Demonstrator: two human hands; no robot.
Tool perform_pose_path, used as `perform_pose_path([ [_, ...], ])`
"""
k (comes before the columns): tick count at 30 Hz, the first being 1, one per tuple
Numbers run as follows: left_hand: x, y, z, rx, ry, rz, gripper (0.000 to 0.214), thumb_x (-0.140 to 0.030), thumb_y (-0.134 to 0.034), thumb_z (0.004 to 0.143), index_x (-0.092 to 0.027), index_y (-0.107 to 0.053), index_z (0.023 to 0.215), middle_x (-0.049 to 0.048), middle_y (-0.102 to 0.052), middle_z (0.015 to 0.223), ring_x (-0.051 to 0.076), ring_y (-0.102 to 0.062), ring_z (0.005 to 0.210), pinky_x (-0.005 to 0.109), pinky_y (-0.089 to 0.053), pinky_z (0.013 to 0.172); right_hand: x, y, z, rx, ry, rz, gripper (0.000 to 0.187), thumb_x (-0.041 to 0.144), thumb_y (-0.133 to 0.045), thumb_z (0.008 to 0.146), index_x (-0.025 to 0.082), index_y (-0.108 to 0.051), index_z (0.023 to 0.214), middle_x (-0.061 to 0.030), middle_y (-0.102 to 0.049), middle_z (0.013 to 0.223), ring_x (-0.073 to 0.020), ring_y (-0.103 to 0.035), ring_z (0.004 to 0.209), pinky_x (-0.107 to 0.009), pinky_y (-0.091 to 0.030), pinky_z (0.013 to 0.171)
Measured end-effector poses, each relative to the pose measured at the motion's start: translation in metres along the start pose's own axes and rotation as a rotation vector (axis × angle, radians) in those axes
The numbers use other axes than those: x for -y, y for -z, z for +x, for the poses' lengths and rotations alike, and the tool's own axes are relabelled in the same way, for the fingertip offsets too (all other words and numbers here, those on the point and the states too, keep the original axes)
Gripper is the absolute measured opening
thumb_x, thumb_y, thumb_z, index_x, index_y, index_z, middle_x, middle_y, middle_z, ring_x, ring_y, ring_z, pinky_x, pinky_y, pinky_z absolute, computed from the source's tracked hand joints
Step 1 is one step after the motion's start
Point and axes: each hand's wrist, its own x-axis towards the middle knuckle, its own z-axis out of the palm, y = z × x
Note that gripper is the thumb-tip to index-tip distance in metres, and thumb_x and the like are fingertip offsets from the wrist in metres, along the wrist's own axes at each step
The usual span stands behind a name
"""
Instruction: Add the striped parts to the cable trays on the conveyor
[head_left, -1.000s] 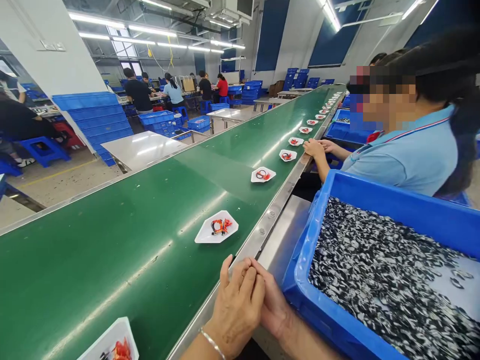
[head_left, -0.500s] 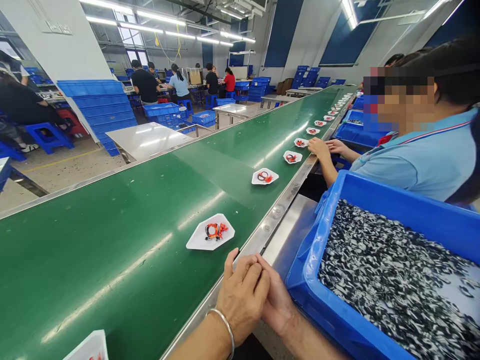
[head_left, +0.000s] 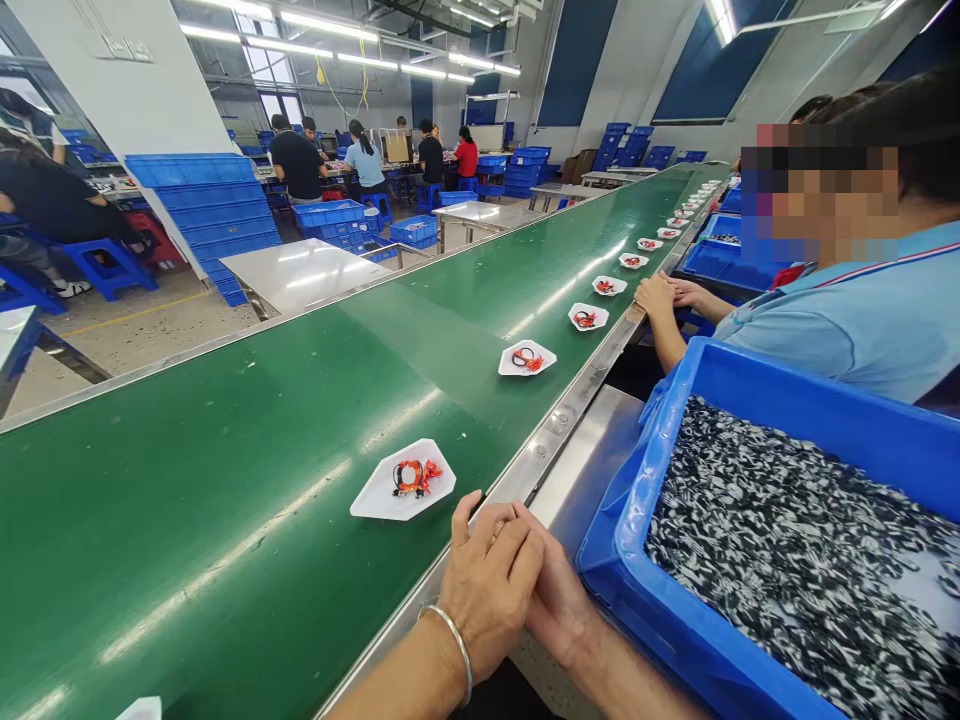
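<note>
My left hand, a silver bangle on its wrist, rests over my right hand at the conveyor's metal edge. The left fingers are bent and pressed together, with one end finger raised apart. Whatever lies between the palms, if anything, is hidden. Behind the left hand, the right fingers are mostly out of sight. Closest to the hands on the green belt is a white angular tray holding a small black and orange-red bundle, perhaps wires. The hands do not touch this tray.
At right stands a blue bin full of small black and white pieces. Similar white trays line the belt, including a near one. A co-worker in a light blue shirt sits beyond the bin, hands at the belt edge.
The trays nearest my hands have moved along the belt toward me, to the lower left. The view has shifted slightly. My hands stay folded together in the same pose.
</note>
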Motion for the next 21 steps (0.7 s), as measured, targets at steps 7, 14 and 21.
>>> perform_pose_path([
  [7, 0.005, -0.001, 0.002, -0.022, 0.122, -0.072, 0.014, -0.015, -0.046, 0.085, -0.020, -0.059, 0.085, -0.0010, -0.060, 0.086, 0.017, -0.046, 0.089, 0.045, -0.033, 0.093, -0.003, -0.009, -0.008, -0.160, 0.046, -0.120, 0.023, 0.037, -0.064, 0.075, 0.016, -0.054, 0.077, 0.0025, -0.050, 0.064, -0.0065, -0.047, 0.054, -0.016, -0.040, 0.044],
  [14, 0.009, 0.003, 0.006, -0.096, 0.176, -0.050, 0.012, -0.017, -0.051, 0.083, -0.020, -0.062, 0.086, 0.0017, -0.060, 0.085, 0.016, -0.045, 0.087, 0.039, -0.035, 0.083, -0.003, -0.007, -0.008, -0.268, 0.051, -0.230, 0.047, 0.049, -0.069, 0.067, 0.017, -0.035, 0.060, 0.0107, -0.024, 0.045, 0.0000, -0.014, 0.037, -0.012, -0.012, 0.034],
  [21, 0.013, -0.002, 0.004, -0.115, 0.167, -0.050, 0.018, -0.017, -0.055, 0.082, -0.024, -0.061, 0.098, 0.0002, -0.063, 0.093, 0.015, -0.049, 0.087, 0.035, -0.036, 0.078, 0.002, -0.006, -0.003, -0.180, 0.056, -0.193, 0.045, 0.039, -0.074, 0.064, 0.016, -0.036, 0.060, 0.0117, -0.025, 0.045, 0.0007, -0.009, 0.037, -0.012, -0.010, 0.033],
])
